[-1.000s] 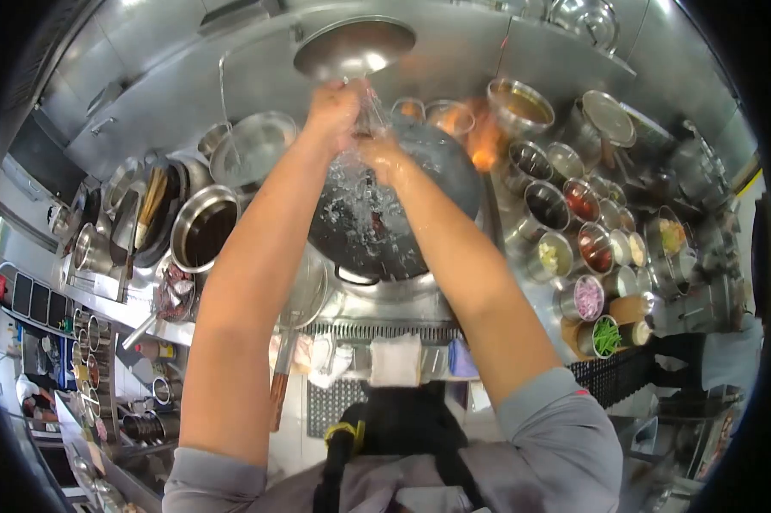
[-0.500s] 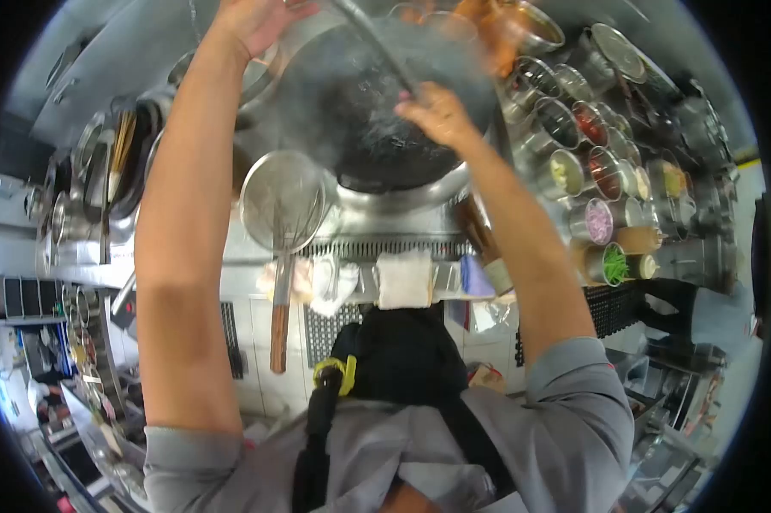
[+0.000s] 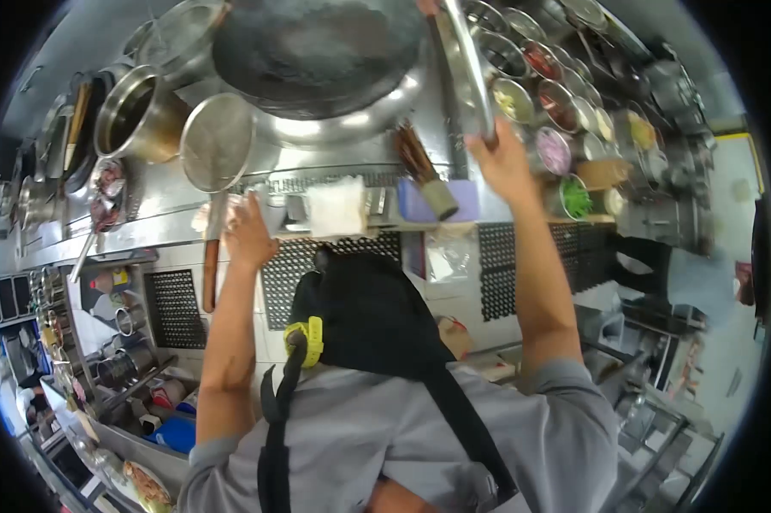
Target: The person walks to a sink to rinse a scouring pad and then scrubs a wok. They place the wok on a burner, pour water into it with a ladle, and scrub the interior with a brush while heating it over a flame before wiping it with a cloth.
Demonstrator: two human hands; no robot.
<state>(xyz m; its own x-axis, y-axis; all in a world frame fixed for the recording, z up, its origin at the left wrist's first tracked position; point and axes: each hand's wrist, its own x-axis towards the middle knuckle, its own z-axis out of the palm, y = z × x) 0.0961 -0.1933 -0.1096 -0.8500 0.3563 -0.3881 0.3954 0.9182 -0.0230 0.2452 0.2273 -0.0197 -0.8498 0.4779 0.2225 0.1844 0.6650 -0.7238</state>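
Note:
My right hand (image 3: 501, 158) is closed around the long metal handle of a ladle (image 3: 466, 64) that runs up past the right rim of the dark wok (image 3: 317, 51); the ladle's bowl is out of view. My left hand (image 3: 250, 231) is low at the front edge of the stove. Its fingers are stretched out against a pale cloth (image 3: 223, 214), right beside the wooden handle (image 3: 210, 274) of a wire strainer (image 3: 217, 141). It grips nothing that I can see.
A folded white cloth (image 3: 338, 205) and a blue cloth (image 3: 415, 201) lie on the front rail, with a bamboo brush (image 3: 419, 162) next to them. Several steel ingredient tubs (image 3: 539, 85) line the right. A pot of dark liquid (image 3: 133, 111) stands at the left.
My left hand has dropped from above the wok to the stove's front edge. My right hand has moved right and down along the ladle handle. The view has tilted downward.

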